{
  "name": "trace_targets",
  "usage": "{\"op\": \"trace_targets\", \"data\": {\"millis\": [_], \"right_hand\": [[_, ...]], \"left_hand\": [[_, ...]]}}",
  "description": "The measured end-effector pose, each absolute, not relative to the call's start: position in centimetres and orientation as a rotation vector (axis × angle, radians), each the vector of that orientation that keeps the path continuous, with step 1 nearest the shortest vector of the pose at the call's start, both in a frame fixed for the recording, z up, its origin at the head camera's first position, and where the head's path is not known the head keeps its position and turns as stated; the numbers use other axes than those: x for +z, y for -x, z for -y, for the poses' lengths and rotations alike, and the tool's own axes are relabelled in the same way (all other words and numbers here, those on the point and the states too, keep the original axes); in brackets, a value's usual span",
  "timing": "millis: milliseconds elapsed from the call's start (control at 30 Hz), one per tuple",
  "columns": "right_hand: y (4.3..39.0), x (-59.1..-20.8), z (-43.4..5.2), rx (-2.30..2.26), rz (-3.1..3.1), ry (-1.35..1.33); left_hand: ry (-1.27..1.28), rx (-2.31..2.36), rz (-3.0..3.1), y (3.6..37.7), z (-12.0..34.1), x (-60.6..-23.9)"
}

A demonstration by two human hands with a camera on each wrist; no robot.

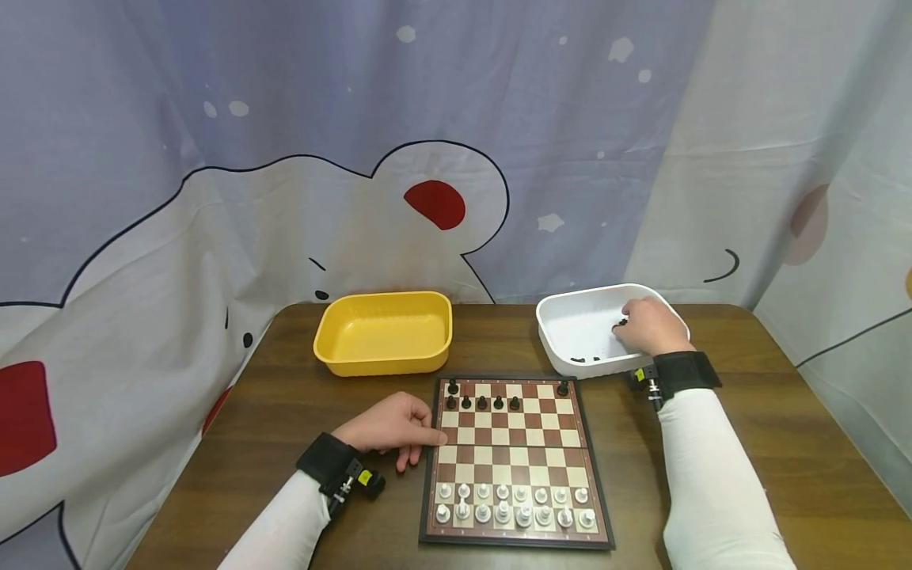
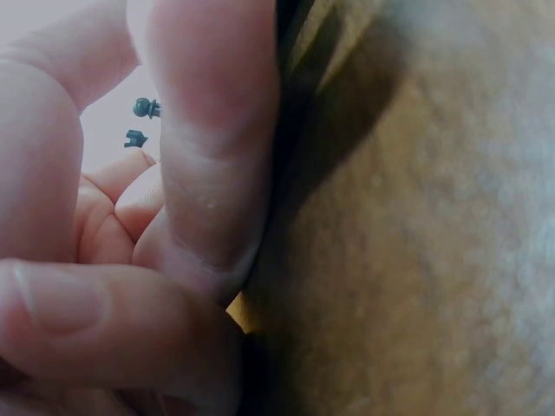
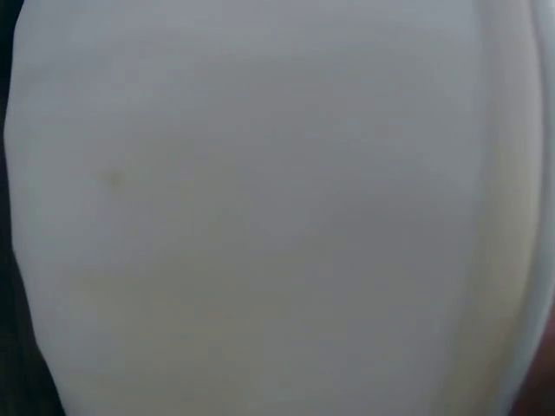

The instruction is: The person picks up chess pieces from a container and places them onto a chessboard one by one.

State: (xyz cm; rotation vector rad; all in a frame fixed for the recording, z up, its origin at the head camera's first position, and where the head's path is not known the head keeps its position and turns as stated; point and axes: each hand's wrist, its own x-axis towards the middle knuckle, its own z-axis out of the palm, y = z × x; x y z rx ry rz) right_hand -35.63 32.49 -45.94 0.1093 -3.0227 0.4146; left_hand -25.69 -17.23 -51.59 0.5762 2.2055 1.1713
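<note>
A chessboard [image 1: 509, 459] lies on the table. Two rows of white chess pieces [image 1: 503, 513] stand along its near side. At the far side are a short row of black pawns [image 1: 482, 403] and a black piece in each corner. My left hand [image 1: 390, 427] rests beside the board, one fingertip on its left edge and the other fingers bent loosely. In the left wrist view those fingers partly hide two black pieces [image 2: 143, 107]. My right hand [image 1: 650, 326] reaches into the white tub [image 1: 580, 313], its fingertips pinching a small black chess piece [image 1: 623, 322].
More black pieces [image 1: 579, 360] lie on the white tub's floor. A yellow tub [image 1: 385, 366] stands at the back left of the wooden table [image 1: 249, 475]. Behind the table hangs a patterned curtain [image 1: 570, 158]. The tub's wall [image 3: 277, 208] fills the right wrist view.
</note>
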Motion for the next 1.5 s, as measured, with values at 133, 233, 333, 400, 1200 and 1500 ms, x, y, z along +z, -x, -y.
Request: {"op": "trace_targets", "data": {"millis": [133, 233, 333, 400, 1200, 1500], "right_hand": [[35.63, -46.24, -32.53, 0.411, 3.029, -0.125], [35.42, -46.20, -32.45, 0.420, 3.040, -0.130], [35.21, -46.03, -32.36, 0.430, 3.071, -0.129], [35.17, -45.98, -32.37, 0.435, 3.092, -0.129], [35.12, -45.55, -31.99, 0.434, 3.137, -0.047], [35.16, -45.57, -31.85, 0.451, 3.133, -0.045]], "left_hand": [[-0.578, 1.168, -2.208, 25.64, 17.23, -51.54], [-0.577, 1.166, -2.210, 25.62, 17.22, -51.52], [-0.577, 1.163, -2.212, 25.62, 17.21, -51.53], [-0.576, 1.158, -2.214, 25.61, 17.20, -51.53], [-0.570, 1.185, -2.196, 25.50, 17.23, -51.46], [-0.570, 1.178, -2.203, 25.58, 17.28, -51.54]]}}
